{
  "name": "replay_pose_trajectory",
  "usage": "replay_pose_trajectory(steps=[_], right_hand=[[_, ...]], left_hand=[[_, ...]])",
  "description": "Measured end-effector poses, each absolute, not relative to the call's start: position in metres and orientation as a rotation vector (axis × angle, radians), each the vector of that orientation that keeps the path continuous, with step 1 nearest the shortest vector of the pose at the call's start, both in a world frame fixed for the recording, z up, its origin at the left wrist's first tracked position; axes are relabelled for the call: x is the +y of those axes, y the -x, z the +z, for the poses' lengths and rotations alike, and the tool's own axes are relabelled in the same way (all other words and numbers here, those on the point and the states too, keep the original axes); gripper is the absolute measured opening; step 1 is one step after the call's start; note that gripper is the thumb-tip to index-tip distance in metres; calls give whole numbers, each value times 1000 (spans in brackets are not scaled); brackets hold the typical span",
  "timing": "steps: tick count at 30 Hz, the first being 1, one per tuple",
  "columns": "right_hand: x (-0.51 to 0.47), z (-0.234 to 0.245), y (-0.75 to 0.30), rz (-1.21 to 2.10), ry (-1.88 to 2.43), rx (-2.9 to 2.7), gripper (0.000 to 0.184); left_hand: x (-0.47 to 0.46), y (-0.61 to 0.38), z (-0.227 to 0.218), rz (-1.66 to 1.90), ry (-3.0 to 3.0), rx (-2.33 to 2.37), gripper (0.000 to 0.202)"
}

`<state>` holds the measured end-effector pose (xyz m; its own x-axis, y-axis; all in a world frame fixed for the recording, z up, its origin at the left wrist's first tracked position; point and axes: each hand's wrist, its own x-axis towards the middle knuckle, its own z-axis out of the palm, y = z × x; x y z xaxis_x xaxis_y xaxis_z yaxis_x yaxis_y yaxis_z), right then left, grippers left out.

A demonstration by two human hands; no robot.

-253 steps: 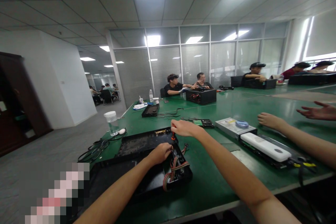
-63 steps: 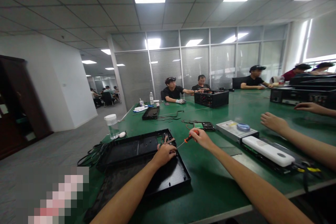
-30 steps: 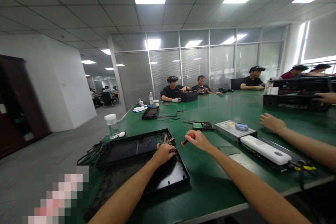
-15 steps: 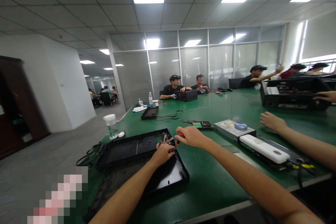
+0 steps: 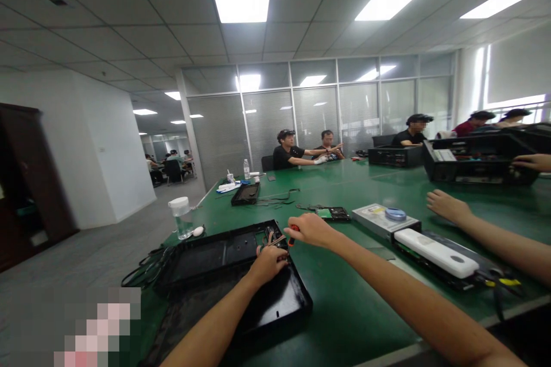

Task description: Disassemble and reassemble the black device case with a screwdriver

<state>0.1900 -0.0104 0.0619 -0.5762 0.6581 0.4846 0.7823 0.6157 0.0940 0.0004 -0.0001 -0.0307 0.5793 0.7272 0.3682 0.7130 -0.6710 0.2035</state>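
Note:
My right hand (image 5: 313, 231) is closed around the red-and-black handle of a screwdriver (image 5: 293, 228), held upright at the far right corner of an open black metal case (image 5: 297, 289). Just left of it, my left hand (image 5: 267, 265) has its fingers curled at the same corner; what they pinch is hidden. Striped multicoloured wires (image 5: 270, 241) stick up between the two hands, beside the left fingers. The screwdriver's tip is too small to make out. The case lies on the green table (image 5: 336, 309), its panels spread flat under my left forearm.
Black cables (image 5: 146, 266) and a clear jar with a white lid (image 5: 183, 219) stand left. To the right lie a metal drive (image 5: 379, 215), a long white device (image 5: 434, 252) and pliers (image 5: 499, 281). A co-worker's hand (image 5: 450, 206) rests near a large open computer case (image 5: 473, 157).
Across the table, a black box has gone from before one co-worker to farther right, and that person's arms now stretch out. My hands stay at the corner; the view has tilted slightly upward.

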Motion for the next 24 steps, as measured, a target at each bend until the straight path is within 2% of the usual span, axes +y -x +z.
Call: replay_pose_trajectory(steps=[16,21,24], right_hand=[[-11,66,-192,-416,1190,-2443,38],[-17,72,-195,-428,1252,-2487,44],[-19,76,-195,-366,1191,-2589,35]], left_hand=[[-6,-1,-26,638,-2745,1331,9],[-4,-2,-28,652,-2753,1300,9],[-4,-2,-29,666,-2766,1291,8]])
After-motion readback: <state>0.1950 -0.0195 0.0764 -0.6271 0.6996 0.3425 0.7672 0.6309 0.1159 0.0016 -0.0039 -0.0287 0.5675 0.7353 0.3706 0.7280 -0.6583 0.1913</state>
